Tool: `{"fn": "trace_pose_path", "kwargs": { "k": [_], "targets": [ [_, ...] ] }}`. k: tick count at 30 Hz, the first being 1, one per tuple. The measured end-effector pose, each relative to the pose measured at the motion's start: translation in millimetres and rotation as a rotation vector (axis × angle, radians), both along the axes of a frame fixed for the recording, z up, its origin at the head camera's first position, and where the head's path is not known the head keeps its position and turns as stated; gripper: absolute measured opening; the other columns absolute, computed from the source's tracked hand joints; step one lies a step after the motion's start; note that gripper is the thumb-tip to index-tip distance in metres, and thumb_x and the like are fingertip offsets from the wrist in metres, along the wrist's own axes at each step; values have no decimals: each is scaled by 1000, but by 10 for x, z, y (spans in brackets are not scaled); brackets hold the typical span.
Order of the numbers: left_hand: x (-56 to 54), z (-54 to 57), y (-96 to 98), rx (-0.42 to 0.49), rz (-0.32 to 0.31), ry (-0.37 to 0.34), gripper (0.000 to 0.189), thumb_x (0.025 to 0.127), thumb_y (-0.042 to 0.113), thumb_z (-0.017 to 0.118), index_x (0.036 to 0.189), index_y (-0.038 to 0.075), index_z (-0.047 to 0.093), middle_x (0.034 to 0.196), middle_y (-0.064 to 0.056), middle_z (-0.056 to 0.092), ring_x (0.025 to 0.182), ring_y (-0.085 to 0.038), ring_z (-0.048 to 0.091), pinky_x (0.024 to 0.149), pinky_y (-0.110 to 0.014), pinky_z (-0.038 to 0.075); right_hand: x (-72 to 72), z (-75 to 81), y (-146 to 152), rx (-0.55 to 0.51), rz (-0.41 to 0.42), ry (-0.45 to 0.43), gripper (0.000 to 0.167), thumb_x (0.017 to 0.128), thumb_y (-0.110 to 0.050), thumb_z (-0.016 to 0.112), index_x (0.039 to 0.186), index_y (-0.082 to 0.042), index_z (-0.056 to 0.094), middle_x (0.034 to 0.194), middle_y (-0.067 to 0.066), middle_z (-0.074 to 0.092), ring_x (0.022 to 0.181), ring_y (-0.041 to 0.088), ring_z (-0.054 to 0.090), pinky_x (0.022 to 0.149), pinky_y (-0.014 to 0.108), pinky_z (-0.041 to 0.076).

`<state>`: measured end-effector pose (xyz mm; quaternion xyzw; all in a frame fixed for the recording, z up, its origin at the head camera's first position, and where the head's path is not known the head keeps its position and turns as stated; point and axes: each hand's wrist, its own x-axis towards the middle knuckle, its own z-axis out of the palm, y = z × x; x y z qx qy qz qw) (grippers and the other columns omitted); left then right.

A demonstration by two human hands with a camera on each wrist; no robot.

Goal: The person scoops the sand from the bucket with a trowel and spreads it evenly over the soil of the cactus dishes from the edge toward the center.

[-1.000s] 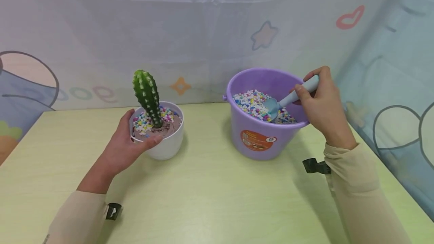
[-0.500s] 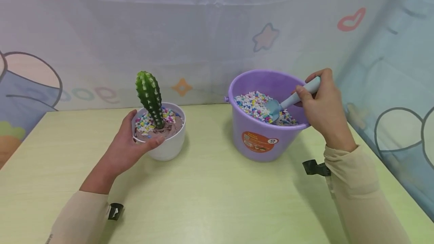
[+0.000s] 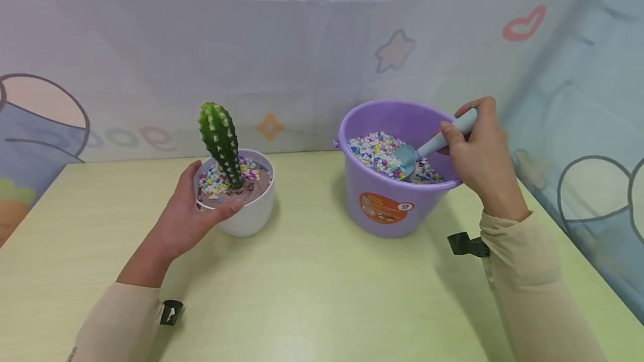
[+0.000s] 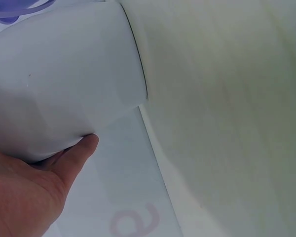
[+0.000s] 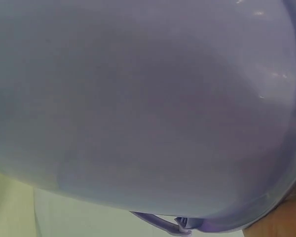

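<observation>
- Left: we see the left hand (image 3: 190,218) grasping the white pot (image 3: 246,219), its thumb along the near side. The pot stands on the table (image 3: 322,295); its cactus (image 3: 219,141) leans leftward from brown soil (image 3: 259,187), with scattered pebbles (image 3: 213,182) mostly left and far.
- Right: the right hand (image 3: 480,155) grips the handle of a blue scoop (image 3: 437,141), whose blade lies among the loose pebbles (image 3: 372,152) in the purple bucket (image 3: 354,183).
- Hazards: we judge that an overfilled or tilted scoop could shed pebbles between bucket and pot. Levering the handle against the right rim could tip the bucket. A bump might topple the cactus, should its base sit shallow.
- Writing: the bucket's orange sticker (image 3: 384,209) carries print too small for us to read; we identify no brand. On the far cloth (image 3: 302,60), pale letters (image 3: 121,137) include a round "o"; we cannot settle the word.
</observation>
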<state>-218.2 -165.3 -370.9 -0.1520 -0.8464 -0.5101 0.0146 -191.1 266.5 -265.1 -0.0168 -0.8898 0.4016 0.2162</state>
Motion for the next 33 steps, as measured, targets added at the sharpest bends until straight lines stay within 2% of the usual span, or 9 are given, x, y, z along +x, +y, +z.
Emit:
{"fn": "trace_pose_path", "kwargs": {
  "k": [5, 14, 24, 28, 33],
  "targets": [
    [-9, 0, 2, -2, 5, -4, 103, 86, 36, 77, 154, 3, 7, 148, -21, 28, 132, -34, 34, 105, -54, 29, -4, -3, 11, 0, 1, 14, 38, 102, -30, 51, 123, -3, 34, 105, 15, 64, 80, 17, 71, 72, 23, 54],
    [3, 16, 11, -1, 8, -15, 104, 86, 37, 77, 154, 3, 6, 149, -22, 26, 133, -35, 32, 106, -54, 27, 10, 1, 23, 17, -8, -7, 40, 102, -33, 50, 125, -4, 33, 107, 15, 64, 82, 18, 71, 76, 27, 54],
    [3, 1, 2, 3, 5, -10, 104, 86, 36, 77, 154, 2, 5, 149, -22, 27, 133, -35, 32, 106, -54, 28, 6, 0, 10, 9, 5, 6, 39, 102, -31, 51, 123, -3, 34, 105, 15, 65, 81, 20, 71, 73, 24, 54],
    [1, -8, -2, -1, 8, -10, 105, 86, 37, 77, 154, 2, 5, 149, -23, 26, 133, -36, 32, 106, -55, 27, 10, 1, -1, 1, 0, 3, 39, 102, -31, 52, 123, -4, 34, 106, 15, 64, 79, 16, 71, 73, 25, 54],
    [-6, -16, 3, 9, 6, -4, 104, 86, 36, 77, 154, 2, 6, 148, -22, 28, 132, -35, 33, 106, -54, 27, 19, -3, -13, -3, -19, 8, 42, 101, -32, 53, 126, -3, 34, 107, 15, 64, 77, 11, 71, 70, 20, 52]
  ]
}}
